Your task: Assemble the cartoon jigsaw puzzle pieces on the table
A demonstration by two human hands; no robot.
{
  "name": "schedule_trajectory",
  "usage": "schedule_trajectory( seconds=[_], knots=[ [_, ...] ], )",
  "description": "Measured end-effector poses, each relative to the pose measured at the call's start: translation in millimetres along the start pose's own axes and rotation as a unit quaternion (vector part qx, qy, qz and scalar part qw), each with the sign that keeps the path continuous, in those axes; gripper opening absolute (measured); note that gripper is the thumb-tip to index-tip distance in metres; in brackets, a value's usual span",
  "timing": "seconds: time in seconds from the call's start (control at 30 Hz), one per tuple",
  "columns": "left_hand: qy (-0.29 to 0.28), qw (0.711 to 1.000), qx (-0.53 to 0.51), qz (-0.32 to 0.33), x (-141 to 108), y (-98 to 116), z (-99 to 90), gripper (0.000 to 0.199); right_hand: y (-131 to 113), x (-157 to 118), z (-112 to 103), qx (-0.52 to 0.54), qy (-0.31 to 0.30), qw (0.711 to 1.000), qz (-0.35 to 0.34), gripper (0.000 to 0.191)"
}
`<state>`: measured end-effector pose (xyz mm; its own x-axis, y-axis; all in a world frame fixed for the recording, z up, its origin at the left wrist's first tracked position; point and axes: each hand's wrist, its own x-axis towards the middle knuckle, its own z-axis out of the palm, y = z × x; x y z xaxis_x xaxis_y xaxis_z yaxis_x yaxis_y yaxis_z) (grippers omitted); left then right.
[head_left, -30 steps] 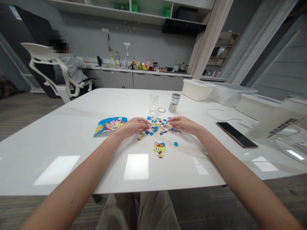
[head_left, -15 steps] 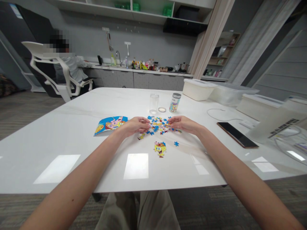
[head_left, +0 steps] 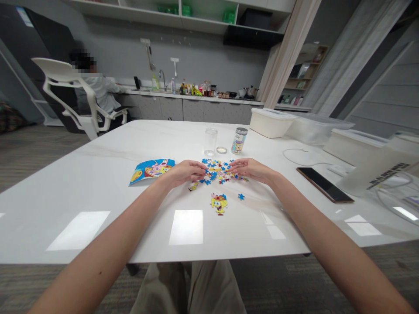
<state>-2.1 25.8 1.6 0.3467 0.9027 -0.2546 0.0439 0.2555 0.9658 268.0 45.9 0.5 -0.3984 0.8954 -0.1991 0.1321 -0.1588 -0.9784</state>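
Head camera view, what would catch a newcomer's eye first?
Probably the colourful heap of puzzle pieces on the white table, between the left hand and right hand. Next, the joined yellow cartoon face nearer the camera, then the blue picture sheet at left.

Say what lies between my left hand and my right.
In the head view, loose puzzle pieces lie scattered between the left hand and the right hand.
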Motion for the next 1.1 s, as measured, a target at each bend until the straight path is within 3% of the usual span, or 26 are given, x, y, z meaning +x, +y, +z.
schedule_trajectory(
  seconds=[0.23, 0.5, 0.73, 0.97, 1.1],
  knots=[
    [0.012, 1.0, 0.003, -0.009, -0.3, 1.9, -0.8, 0.017, 2.2, 2.1, -2.9, 0.008, -0.004, 1.0, -0.009, 0.025],
    [-0.015, 1.0, 0.012, 0.016, -0.2, -0.8, -2.2, 0.016, 3.5, 3.5, -3.9, 0.008, 0.002, 1.0, -0.011, 0.019],
    [0.02, 1.0, -0.007, -0.013, 1.8, -1.0, -1.8, 0.019, 4.1, 3.5, -4.1, 0.03, 0.004, 1.0, -0.007, 0.033],
    [-0.015, 1.0, -0.01, 0.015, 0.2, -1.4, -1.2, 0.023, 2.1, 2.9, -1.3, 0.034, 0.021, 0.999, -0.002, 0.021],
    [0.0, 1.0, -0.006, 0.003, -0.9, 0.0, 0.4, 0.022, 2.8, 3.1, -1.9, 0.029, 0.013, 0.999, 0.002, 0.018]
  ],
)
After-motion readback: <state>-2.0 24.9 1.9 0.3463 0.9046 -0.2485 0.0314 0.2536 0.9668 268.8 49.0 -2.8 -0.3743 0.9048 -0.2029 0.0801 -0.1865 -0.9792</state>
